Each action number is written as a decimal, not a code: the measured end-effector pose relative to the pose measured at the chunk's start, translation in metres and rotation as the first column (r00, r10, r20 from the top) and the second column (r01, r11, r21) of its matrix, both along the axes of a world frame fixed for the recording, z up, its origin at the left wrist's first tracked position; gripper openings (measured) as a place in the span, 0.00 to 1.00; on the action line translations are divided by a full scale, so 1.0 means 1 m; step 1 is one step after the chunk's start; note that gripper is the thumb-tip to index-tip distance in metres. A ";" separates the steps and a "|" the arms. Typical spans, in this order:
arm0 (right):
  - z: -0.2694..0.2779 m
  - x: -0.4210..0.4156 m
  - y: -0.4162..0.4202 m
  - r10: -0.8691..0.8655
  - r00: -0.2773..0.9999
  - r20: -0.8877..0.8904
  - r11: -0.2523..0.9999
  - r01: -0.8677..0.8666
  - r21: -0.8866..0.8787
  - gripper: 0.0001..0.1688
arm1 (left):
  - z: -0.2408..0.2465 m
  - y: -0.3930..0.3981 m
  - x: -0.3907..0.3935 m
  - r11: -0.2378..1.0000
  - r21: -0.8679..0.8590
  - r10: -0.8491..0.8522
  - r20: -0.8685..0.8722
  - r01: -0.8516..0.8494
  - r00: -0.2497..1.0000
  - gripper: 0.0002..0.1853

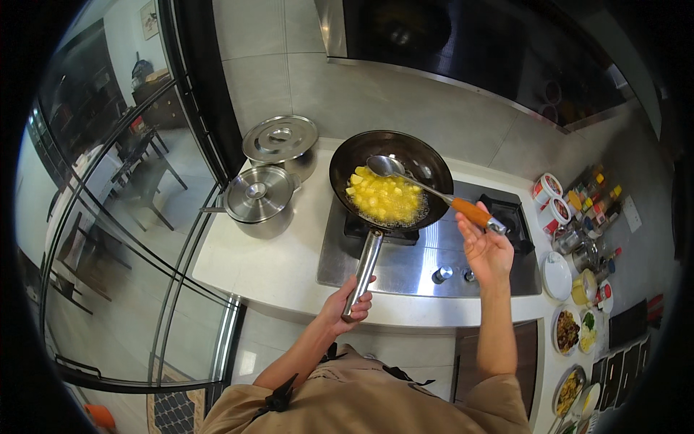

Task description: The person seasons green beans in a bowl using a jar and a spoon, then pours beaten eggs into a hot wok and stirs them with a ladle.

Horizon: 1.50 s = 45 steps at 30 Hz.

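Observation:
A dark wok (434, 163) sits over the left burner of a steel gas cooktop (390, 271). Inside it, yellow diced pieces (385, 200), probably potato, lie in bubbling oil. My left hand (341, 309) is wrapped around the wok's steel handle (370, 255). In my right hand (488, 255) is the orange-brown wooden grip of a metal ladle (434, 190), held loosely with the palm turned up. The ladle's bowl is over the far edge of the diced pieces; whether it touches them I cannot tell.
Two lidded steel pots (257, 200) stand left on the white counter (222, 260). At the right are plates of food (567, 331), a white plate (557, 276), tubs (556, 211) and several bottles. A range hood (461, 54) overhangs the back; a glass door (179, 320) borders the left.

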State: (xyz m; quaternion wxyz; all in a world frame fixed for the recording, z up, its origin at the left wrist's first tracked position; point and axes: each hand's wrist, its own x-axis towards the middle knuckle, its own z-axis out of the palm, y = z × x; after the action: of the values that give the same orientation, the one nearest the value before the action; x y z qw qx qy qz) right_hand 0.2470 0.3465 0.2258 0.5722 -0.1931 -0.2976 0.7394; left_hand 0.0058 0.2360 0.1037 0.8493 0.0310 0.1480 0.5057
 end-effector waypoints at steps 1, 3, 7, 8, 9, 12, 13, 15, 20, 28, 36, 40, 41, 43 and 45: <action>-0.006 0.001 0.001 -0.043 0.999 -0.015 0.997 0.044 0.062 0.27 | 0.000 0.000 0.001 1.000 0.003 -0.002 0.001 0.002 1.000 0.22; -0.030 0.007 0.009 -0.261 0.938 0.230 0.964 0.243 0.105 0.21 | -0.002 0.001 0.001 1.000 0.018 -0.006 0.023 0.006 1.000 0.22; -0.061 -0.003 0.029 -0.534 0.834 0.138 0.837 0.544 -0.047 0.15 | -0.005 0.001 0.001 0.999 0.037 -0.008 0.028 0.007 1.000 0.22; -0.063 -0.003 0.033 -0.518 0.855 -0.014 0.852 0.514 -0.103 0.14 | -0.005 0.002 0.001 0.999 0.037 -0.005 0.022 0.004 1.000 0.22; -0.064 -0.004 0.036 -0.509 0.853 -0.116 0.861 0.502 -0.082 0.14 | -0.004 0.001 0.001 0.999 0.035 -0.003 0.015 0.003 1.000 0.22; -0.062 -0.009 0.041 -0.457 0.837 -0.301 0.873 0.488 0.030 0.16 | -0.004 0.001 0.002 0.999 0.034 -0.002 0.016 0.001 1.000 0.22; -0.055 -0.014 0.037 -0.443 0.850 -0.285 0.869 0.485 0.097 0.16 | -0.005 0.001 0.002 0.999 0.034 -0.001 0.021 0.000 1.000 0.22; -0.040 -0.023 0.023 -0.416 0.883 -0.217 0.843 0.464 0.272 0.16 | -0.003 0.001 0.003 1.000 0.022 -0.002 0.026 0.001 1.000 0.22; -0.007 -0.043 -0.008 -0.384 0.922 0.042 0.706 0.265 0.657 0.15 | -0.001 0.000 0.002 1.000 0.022 0.008 0.030 -0.009 1.000 0.22; -0.008 -0.076 -0.027 -0.440 0.875 0.201 0.608 0.125 0.784 0.11 | -0.001 0.000 0.004 1.000 0.002 0.009 0.053 -0.009 0.999 0.25; -0.009 -0.094 -0.024 -0.481 0.856 0.190 0.574 0.143 0.806 0.10 | 0.000 0.000 0.005 1.000 0.008 0.010 0.048 -0.011 0.999 0.21; -0.007 -0.081 -0.031 -0.452 0.864 0.220 0.586 0.102 0.804 0.10 | -0.002 0.000 0.006 1.000 0.014 0.010 0.056 -0.010 0.998 0.21; -0.004 -0.078 -0.032 -0.428 0.880 0.206 0.590 0.099 0.801 0.10 | -0.002 0.000 0.006 1.000 0.015 0.009 0.053 -0.010 0.999 0.21; 0.001 -0.072 -0.034 -0.384 0.907 0.175 0.602 0.102 0.792 0.10 | -0.001 0.000 0.005 1.000 0.012 0.002 0.044 -0.003 0.999 0.21; 0.006 -0.066 -0.036 -0.383 0.898 0.218 0.596 0.060 0.801 0.09 | 0.000 -0.001 0.006 1.000 0.008 0.005 0.034 -0.005 0.999 0.22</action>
State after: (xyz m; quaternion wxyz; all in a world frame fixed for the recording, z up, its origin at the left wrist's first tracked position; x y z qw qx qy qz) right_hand 0.1806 0.3104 0.2316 0.6212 -0.0983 -0.6614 0.4088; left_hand 0.0118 0.2354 0.1035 0.8503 0.0257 0.1316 0.5090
